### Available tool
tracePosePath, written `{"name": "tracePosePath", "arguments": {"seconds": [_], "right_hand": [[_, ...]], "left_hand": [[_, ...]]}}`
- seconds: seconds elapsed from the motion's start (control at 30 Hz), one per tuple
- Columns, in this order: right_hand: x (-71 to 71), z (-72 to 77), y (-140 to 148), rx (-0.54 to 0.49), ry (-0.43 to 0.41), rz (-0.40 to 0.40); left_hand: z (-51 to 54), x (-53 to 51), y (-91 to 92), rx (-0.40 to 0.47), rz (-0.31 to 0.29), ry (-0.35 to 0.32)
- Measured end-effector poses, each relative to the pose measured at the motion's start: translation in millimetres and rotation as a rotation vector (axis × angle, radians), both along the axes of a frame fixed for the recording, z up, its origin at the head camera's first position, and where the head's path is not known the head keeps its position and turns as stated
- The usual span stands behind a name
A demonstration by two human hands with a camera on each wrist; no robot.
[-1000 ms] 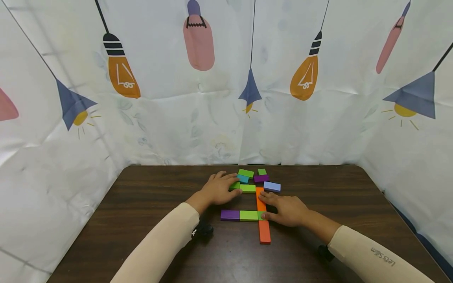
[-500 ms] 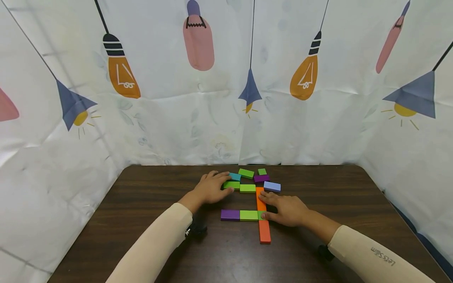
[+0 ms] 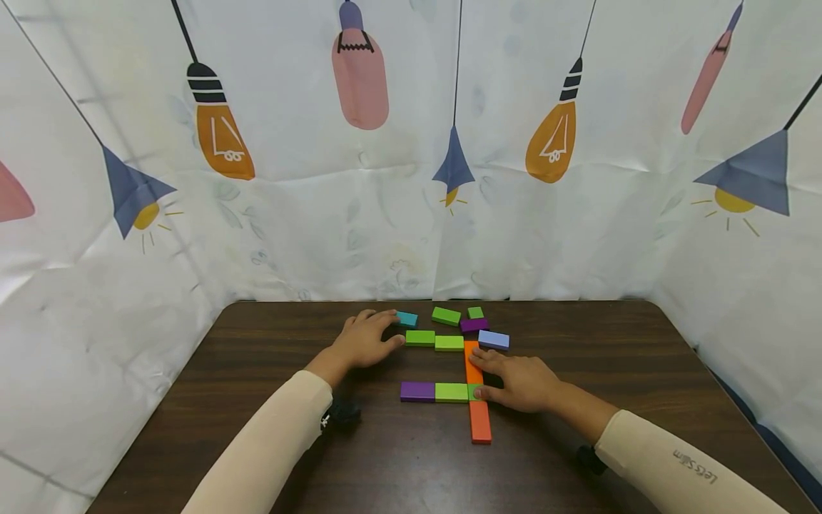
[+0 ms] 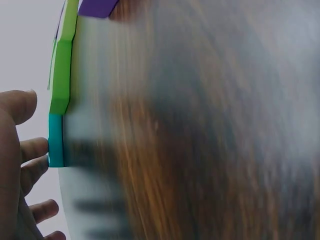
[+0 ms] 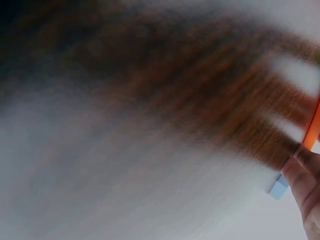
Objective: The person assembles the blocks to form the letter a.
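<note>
My left hand (image 3: 362, 339) reaches to the back of the table, fingertips touching the left end of a teal block (image 3: 407, 320). In the left wrist view two fingertips meet that teal block (image 4: 56, 142), with the thumb apart from it. In front of it lie a green block (image 3: 420, 338) and a lime block (image 3: 449, 343), end to end. My right hand (image 3: 523, 383) rests its fingers on an orange block (image 3: 472, 370) and its thumb on a small green block (image 3: 472, 391). A red-orange block (image 3: 480, 422) continues that column. Leftward extend a lime block (image 3: 452, 392) and a purple block (image 3: 417, 392).
Behind the column lie a light blue block (image 3: 494, 340), a purple block (image 3: 474, 325), a green block (image 3: 446, 316) and a small green block (image 3: 475, 312). The dark wooden table (image 3: 257, 400) meets a patterned curtain (image 3: 289, 228) at its back edge.
My left hand has moved left, and the teal block has slid left with it, away from the other blocks at the back. The right hand has stayed put.
</note>
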State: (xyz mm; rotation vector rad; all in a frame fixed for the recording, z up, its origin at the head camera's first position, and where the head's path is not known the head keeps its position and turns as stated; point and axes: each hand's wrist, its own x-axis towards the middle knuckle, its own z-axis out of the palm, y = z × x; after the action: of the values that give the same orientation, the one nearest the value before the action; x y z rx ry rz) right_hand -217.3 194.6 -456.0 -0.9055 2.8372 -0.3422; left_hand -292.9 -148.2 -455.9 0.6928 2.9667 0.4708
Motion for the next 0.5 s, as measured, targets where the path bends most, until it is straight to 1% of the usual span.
{"name": "tracePosePath", "arguments": {"seconds": [0.2,0.4,0.5], "right_hand": [[0.5,1.7,-1,0.002,-0.017,-0.007],[0.9,1.3,-1,0.002,-0.008,-0.006],[0.6,0.8,-1,0.002,-0.002,-0.004]], "left_hand": [[0.4,0.1,-12.3,0.013,0.02,-0.01],[0.1,-0.9,-23.6,0.024,0.016,-0.013],[1.6,-1.6,-27.5,0.028,0.011,-0.007]]}}
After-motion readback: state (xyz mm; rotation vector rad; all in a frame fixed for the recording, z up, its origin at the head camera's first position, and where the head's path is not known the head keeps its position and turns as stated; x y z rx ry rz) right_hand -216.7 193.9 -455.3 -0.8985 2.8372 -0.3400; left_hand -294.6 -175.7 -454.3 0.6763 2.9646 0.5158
